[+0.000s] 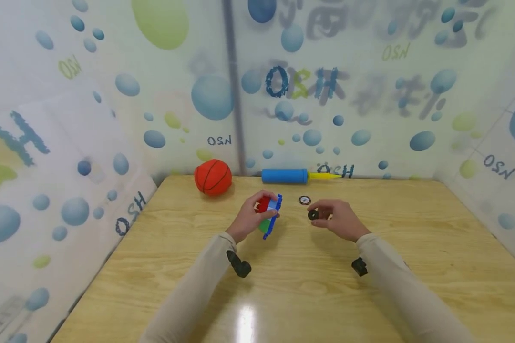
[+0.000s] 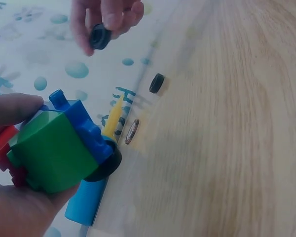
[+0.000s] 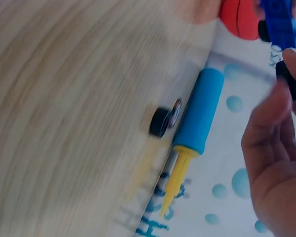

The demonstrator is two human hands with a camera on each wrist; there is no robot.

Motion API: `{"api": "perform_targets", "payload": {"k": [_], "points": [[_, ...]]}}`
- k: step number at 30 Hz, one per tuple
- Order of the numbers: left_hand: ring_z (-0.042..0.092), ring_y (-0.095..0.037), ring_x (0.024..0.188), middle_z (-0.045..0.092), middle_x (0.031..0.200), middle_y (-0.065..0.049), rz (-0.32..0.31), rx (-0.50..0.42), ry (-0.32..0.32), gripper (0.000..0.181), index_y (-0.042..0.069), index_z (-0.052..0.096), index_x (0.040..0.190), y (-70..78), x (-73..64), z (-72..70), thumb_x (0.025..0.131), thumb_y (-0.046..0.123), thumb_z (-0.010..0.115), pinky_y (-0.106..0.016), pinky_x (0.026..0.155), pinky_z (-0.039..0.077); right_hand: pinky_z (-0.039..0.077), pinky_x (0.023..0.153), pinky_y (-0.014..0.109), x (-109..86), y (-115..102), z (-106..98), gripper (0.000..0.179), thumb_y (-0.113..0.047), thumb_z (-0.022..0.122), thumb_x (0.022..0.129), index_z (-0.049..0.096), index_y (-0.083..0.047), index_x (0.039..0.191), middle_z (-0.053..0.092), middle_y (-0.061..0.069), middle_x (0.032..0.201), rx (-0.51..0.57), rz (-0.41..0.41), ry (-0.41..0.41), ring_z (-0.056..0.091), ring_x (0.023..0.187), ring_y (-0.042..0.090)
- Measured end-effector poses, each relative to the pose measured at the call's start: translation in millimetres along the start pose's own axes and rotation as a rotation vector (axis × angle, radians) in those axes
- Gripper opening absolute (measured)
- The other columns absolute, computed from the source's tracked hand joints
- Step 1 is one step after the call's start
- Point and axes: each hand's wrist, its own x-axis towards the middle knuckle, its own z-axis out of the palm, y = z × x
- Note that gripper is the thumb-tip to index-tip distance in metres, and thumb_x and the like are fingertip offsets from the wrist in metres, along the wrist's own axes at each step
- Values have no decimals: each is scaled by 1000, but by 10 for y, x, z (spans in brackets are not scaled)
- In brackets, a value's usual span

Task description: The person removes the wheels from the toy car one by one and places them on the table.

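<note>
My left hand (image 1: 253, 216) grips a toy vehicle of plastic blocks, with a blue base (image 1: 278, 202), a green block (image 2: 54, 150) and a red block (image 1: 262, 204). One black wheel (image 2: 104, 163) sits on the blue base in the left wrist view. Between thumb and fingers, my right hand (image 1: 336, 219) pinches a loose black wheel (image 1: 313, 215), apart from the vehicle. Another black wheel (image 3: 160, 122) stands on the table beside a small round disc (image 1: 304, 200); the head view does not show this wheel.
At the table's back edge lies a blue hand pump (image 1: 284, 176) with a yellow nozzle (image 1: 324, 176). A red ball (image 1: 213, 177) with black lines rests to its left. Patterned walls (image 1: 214, 97) enclose the back and sides of the wooden table (image 1: 283, 286).
</note>
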Motion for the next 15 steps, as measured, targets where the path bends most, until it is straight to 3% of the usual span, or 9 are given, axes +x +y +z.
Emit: {"api": "perform_targets", "payload": {"k": [2,5,10,15], "points": [[74,-26,101,58,129,-14,-7,7,-4,29,15,59,123,6,-3,-13,96,6,65,-39,93,58,43,67,33,-9,63,-62,30,-8,76,87,71,-6,117,50,1,69,-44,34,39,46,62,14],[74,-25,102,58,130,-14,-24,2,-13,29,16,59,123,1,-2,-36,96,7,65,-40,94,58,38,69,36,-13,139,-121,29,-6,74,88,69,-3,116,41,0,66,-75,74,92,37,60,16],[74,-27,103,57,130,-16,-32,-35,-33,29,14,58,124,-13,-5,-60,97,7,64,-38,93,58,39,68,34,23,319,-163,26,-6,70,91,63,-3,116,51,4,70,-137,100,121,44,62,17],[74,-25,100,57,129,-16,-28,-47,-45,29,13,58,123,-11,-30,-57,96,6,64,-34,91,59,40,62,30,66,502,-178,27,-6,69,91,61,-1,116,57,6,71,-176,129,77,48,61,17]]}}
